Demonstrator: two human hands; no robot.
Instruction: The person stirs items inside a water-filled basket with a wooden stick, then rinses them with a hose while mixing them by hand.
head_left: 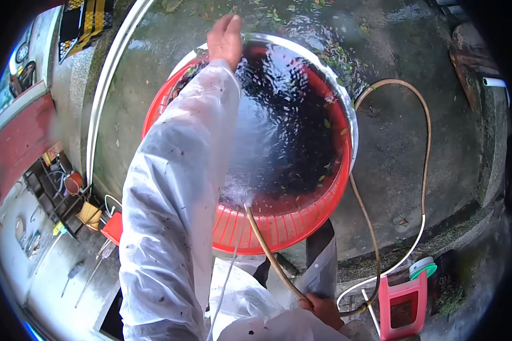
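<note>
A round red slatted plastic basket (256, 233) sits in front of me inside a pale-rimmed tub (351, 125). Water fills it over a dark mass (290, 153) I cannot make out, with green leaves floating. My left hand (224, 42) reaches over the far left rim, fingers stretched out and seen edge-on, with nothing visible in them. Low on the right, my right hand (324, 312) is closed around a tan hose (270, 256). The hose's end points over the near rim, and water sprays from it into the basket. A translucent white sleeve (176, 176) covers my left arm.
The hose loops across wet concrete (392, 153) on the right. A pink plastic stool (403, 304) with a green-rimmed item (422, 267) stands lower right. White pipes (99, 96) run along the left. Tools and a red bucket (73, 183) lie farther left.
</note>
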